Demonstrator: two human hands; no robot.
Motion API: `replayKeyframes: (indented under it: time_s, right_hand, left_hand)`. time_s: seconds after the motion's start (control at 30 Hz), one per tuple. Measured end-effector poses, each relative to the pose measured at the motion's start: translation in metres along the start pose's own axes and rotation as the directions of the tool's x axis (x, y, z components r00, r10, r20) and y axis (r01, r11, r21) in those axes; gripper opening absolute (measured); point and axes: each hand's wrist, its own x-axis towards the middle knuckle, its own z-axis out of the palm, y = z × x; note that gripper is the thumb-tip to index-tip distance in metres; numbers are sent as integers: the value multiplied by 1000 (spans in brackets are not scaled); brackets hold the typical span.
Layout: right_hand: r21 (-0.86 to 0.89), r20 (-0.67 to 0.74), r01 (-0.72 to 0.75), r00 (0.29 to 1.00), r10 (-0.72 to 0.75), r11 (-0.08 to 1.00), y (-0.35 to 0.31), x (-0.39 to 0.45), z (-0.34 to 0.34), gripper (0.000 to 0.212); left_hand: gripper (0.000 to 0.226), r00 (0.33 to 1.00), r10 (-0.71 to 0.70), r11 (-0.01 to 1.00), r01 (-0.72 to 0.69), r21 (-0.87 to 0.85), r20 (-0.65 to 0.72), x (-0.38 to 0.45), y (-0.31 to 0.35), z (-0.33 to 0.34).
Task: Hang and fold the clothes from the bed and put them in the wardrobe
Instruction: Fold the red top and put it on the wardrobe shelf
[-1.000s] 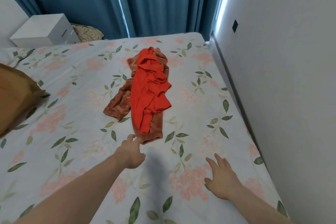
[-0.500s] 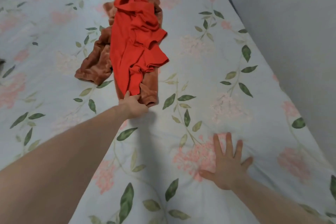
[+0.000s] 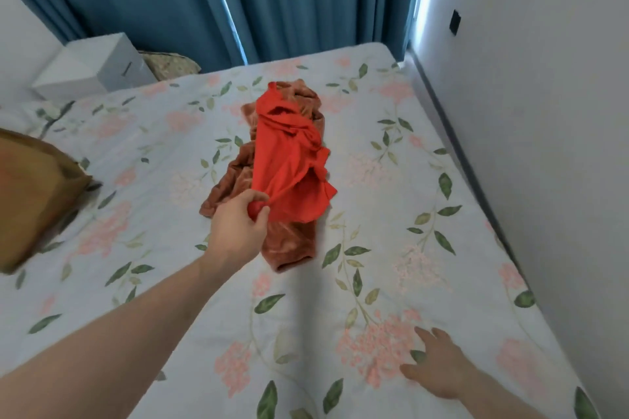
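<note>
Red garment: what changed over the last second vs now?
The left hand, which a second ago was only reaching toward the clothes, now grips the near end of the red garment and has lifted it off the brown garment. The right hand stays open on the bed sheet. The brown garment stays where it lay.

You've got a thin, matt red cloth garment (image 3: 289,167) lying over a plush, velvety brown one (image 3: 289,245), both on a smooth, matt floral cotton-like sheet (image 3: 391,282), with heavy matt blue curtains (image 3: 299,0) beyond the bed's far edge.
</note>
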Motion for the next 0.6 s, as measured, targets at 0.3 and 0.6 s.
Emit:
replayKeyframes:
  time_s: [0.3,0.6]
  right_hand:
    - [234,-281,339,921,-270,911,-68,-215,-93,98]
    - [229,-245,587,807,-538,776,-77,-402,-78,104]
  left_hand:
    - [15,988,153,953,-143,-268,17,-94,172,-188]
    - [12,995,93,888,-74,-454,19,-271,257,-286]
